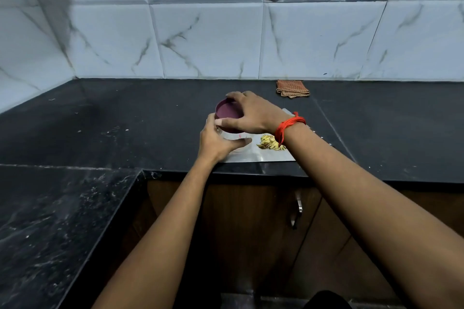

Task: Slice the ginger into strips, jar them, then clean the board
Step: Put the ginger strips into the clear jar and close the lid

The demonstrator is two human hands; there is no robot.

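Head view: left hand (218,138) wraps the clear plastic jar (235,136) to steady it at the left edge of the shiny flat cutting board (263,155) while right hand (254,114) clamps its fingers round the round purple lid (227,114), likely unscrewing, since pale yellow ginger strips (270,144) lie unjarred mid-board.

We barely see the jar (236,136) at the board's (271,157) left end: the left hand (216,140) wraps its clear wall, and the right hand (253,114) covers part of the purple lid (227,114). On the board, the ginger strips (267,143) lie partly behind the right wrist. The jar's contents, we cannot tell.
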